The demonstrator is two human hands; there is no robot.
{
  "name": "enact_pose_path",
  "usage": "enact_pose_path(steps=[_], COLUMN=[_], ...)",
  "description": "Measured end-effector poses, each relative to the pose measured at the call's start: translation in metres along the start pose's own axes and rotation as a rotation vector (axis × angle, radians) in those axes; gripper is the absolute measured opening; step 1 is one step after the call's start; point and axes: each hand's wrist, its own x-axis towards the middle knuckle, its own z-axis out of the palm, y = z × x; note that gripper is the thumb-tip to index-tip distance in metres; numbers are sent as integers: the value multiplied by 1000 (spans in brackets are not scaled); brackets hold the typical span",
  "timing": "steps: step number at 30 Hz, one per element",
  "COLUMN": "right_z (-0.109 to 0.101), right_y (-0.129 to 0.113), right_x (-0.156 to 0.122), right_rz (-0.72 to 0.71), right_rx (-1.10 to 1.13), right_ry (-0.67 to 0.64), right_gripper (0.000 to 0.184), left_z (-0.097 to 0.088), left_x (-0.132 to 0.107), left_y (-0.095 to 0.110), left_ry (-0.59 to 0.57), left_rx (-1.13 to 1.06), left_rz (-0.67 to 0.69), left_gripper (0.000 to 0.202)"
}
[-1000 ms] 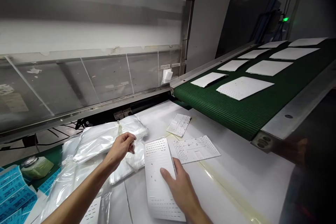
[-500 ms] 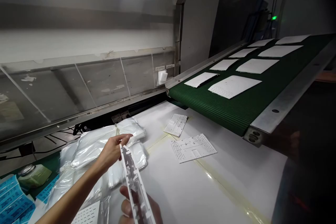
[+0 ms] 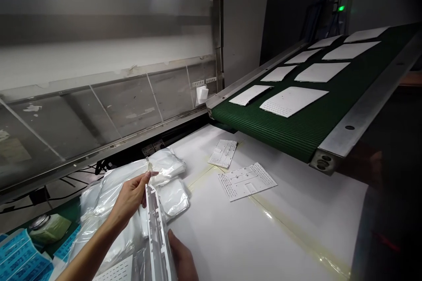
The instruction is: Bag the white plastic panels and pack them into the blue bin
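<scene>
Both my hands hold a white perforated plastic panel [image 3: 157, 237], turned on edge so I see its thin side. My left hand [image 3: 129, 198] grips the panel's far end with fingers closed on it, just in front of a heap of clear plastic bags [image 3: 132, 180]. My right hand [image 3: 181, 260] supports the panel from underneath at the bottom of the view, fingers partly hidden. Two more white panels lie flat on the white table [image 3: 280, 232]: a larger one [image 3: 247, 181] and a smaller one [image 3: 223, 153].
A green conveyor belt [image 3: 296, 129] slopes up at the right, carrying several white panels. A clear guard panel [image 3: 99, 114] runs along the back. Blue labels [image 3: 20, 257] and a small jar [image 3: 46, 226] sit at the lower left. Another perforated panel [image 3: 115, 270] lies beside the bags.
The panel lay flat under my right hand a second ago. It has been lifted and turned on edge, and my left hand has left the bags and taken its far end.
</scene>
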Motion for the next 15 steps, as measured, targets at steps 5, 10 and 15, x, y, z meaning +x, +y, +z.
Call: enact_pose_path(steps=[5,10,15], right_z=[-7,3,18], right_y=[-17,-27,-49], right_x=[-7,-7,-17], right_rz=[18,-181,-191], right_rx=[-74,-167,-131], right_ry=[0,98,104], right_gripper=[44,53,91], left_z=[-4,-1,2], left_x=[-3,-18,-42], left_y=[-18,-23,-24], left_ry=[-84,-128,-126], left_rx=[-37,187,107], left_rz=[-13,43,-69], left_gripper=[56,54,59])
